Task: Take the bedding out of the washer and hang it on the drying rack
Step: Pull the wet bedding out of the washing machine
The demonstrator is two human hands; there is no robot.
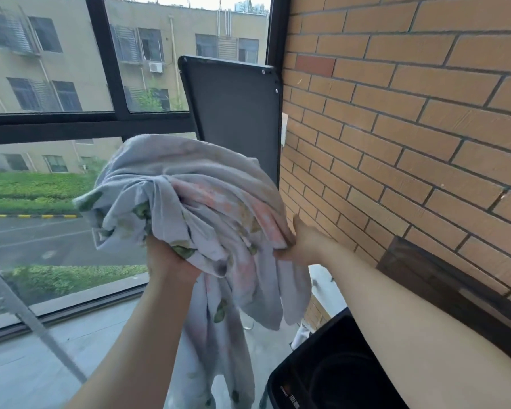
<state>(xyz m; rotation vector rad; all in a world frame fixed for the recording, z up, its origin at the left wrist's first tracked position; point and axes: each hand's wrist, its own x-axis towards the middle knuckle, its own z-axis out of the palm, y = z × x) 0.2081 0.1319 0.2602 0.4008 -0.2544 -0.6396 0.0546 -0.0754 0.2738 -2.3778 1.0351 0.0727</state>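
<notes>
Two bare forearms reach up over a black top-loading washer [322, 376], its dark lid [236, 113] raised. The left hand [168, 258] and right hand [301, 246] both clutch a bunched floral bedding sheet [189, 202], lifted clear above the drum, its tail hanging down. Beyond stand a brick wall [410, 98] and a black-framed window [101, 122].
</notes>
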